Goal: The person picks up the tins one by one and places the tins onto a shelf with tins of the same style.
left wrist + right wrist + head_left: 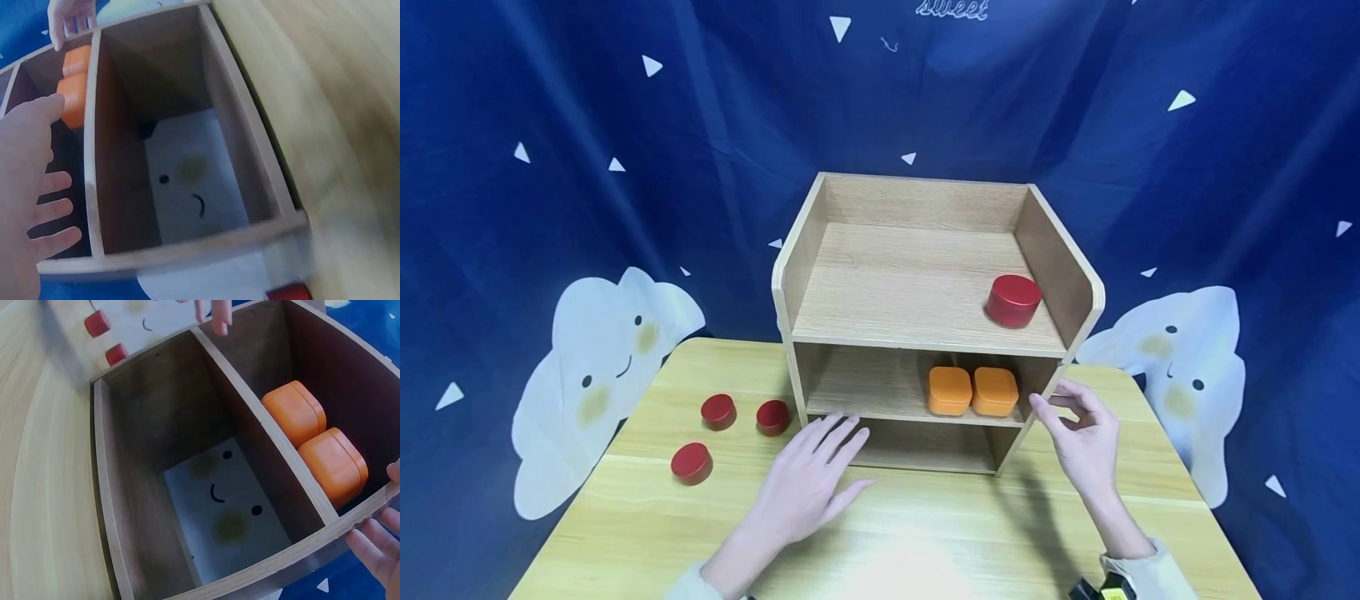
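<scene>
A small wooden shelf (pixel 917 287) stands on the table. Two orange rounded boxes (pixel 950 391) sit side by side at the right of its middle compartment, and a red round tin (pixel 1013 301) stands on its top at the right. My left hand (pixel 808 475) is in front of the middle shelf's left part, fingers straight and spread, holding nothing. At the shelf's right side panel, my right hand (pixel 1084 437) pinches the front edge: in the right wrist view the thumb is inside and the fingers (pixel 375 544) are outside.
Three red round tins (pixel 718 412) lie on the wooden table (pixel 617 500), left of the shelf. Behind hangs a dark blue curtain (pixel 737 125) with white triangles and smiling clouds. The shelf's bottom compartment (pixel 175 137) has a see-through back opening.
</scene>
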A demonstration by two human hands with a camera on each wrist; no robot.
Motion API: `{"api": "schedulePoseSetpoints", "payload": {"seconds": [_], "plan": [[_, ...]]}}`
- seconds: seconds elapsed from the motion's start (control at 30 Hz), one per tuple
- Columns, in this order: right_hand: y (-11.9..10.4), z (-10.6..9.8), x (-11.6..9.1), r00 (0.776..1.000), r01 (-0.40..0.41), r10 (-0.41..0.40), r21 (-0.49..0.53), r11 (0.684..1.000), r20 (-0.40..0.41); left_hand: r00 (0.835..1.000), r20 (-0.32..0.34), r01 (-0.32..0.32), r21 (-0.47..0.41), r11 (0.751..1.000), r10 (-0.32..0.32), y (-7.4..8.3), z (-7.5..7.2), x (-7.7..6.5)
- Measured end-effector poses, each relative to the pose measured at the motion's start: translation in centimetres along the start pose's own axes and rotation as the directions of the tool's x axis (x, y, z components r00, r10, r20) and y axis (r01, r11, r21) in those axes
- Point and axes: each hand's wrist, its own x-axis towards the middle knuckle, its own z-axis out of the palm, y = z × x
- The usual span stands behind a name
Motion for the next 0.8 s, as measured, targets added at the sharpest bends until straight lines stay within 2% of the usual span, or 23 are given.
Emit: {"api": "schedulePoseSetpoints", "payload": {"seconds": [0.4,0.8], "plan": [[0.0,0.0,0.0,1.000,0.007,-0.007,0.006,1.000,0.005,0.999,0.013,0.053,-0.030,0.998,-0.052,-2.7,-1.4,-3.0],[-0.1,0.1,-0.1,1.000,0.020,-0.020,0.010,1.000,0.000,0.990,0.040,0.135,0.020,0.991,-0.136,-6.0,-2.0,-5.5]]}}
